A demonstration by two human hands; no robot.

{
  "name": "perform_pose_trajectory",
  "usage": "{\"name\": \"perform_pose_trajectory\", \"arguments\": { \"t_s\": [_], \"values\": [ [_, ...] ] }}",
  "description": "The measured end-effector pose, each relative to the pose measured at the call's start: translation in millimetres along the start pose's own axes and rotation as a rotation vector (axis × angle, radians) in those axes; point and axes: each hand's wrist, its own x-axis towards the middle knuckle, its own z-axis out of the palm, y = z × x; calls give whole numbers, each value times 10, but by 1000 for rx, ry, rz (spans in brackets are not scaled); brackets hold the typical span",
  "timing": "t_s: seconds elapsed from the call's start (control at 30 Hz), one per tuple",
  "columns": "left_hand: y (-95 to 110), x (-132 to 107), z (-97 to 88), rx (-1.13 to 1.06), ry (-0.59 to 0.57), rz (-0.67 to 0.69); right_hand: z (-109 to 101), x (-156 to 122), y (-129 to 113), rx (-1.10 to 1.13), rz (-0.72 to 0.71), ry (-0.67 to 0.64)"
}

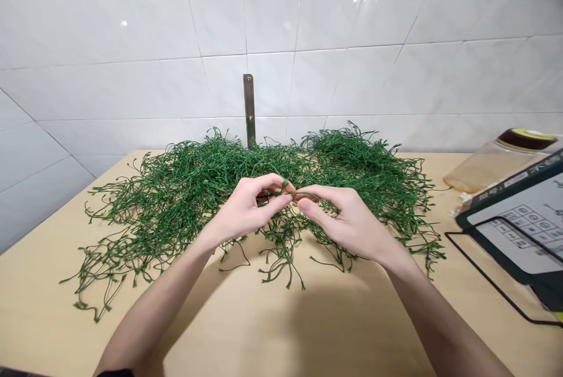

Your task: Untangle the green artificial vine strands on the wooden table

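Note:
A wide, tangled heap of thin green cords (193, 172) with small knotted ends spreads over the table. In front of the heap, my left hand (255, 204) pinches a green cord between thumb and fingertips. My right hand (338, 218) meets it fingertip to fingertip, its thumb and forefinger closed on the same short piece of green cord (303, 194). Loose strands (284, 248) hang or lie just below the hands. Fingers cover most of the held piece, so its exact shape is hidden.
The pale wooden table (246, 330) meets a white tiled wall (352, 84). A metal bracket (248, 110) stands upright behind the heap. On the right are a clear bottle (492, 166) with a dark lid and a black-and-white printed box (523, 224) with a black wire frame (484, 283).

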Motion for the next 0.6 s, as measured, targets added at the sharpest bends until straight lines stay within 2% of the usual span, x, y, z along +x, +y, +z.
{"name": "perform_pose_trajectory", "arguments": {
  "t_s": [0.07, 0.2, 0.27, 0.43, 0.53, 0.6],
  "values": [
    [4, -7, 21, 42, -10, 24, 20, -16, 6, -65, -36, 10],
    [21, -25, 41, 80, -85, 33, 40, -39, 40, -308, -226, -27],
    [25, -30, 36, 65, -126, 17, 32, -42, 43, -290, -261, -77],
    [9, -33, 5, 65, -180, 5, 14, -43, 14, -160, -260, -134],
    [-12, -34, 7, 148, -208, -11, 51, -63, 25, -216, -210, -169],
    [-30, -31, 13, 245, -186, -27, 92, -82, 42, -271, -164, -149]
  ]
}}
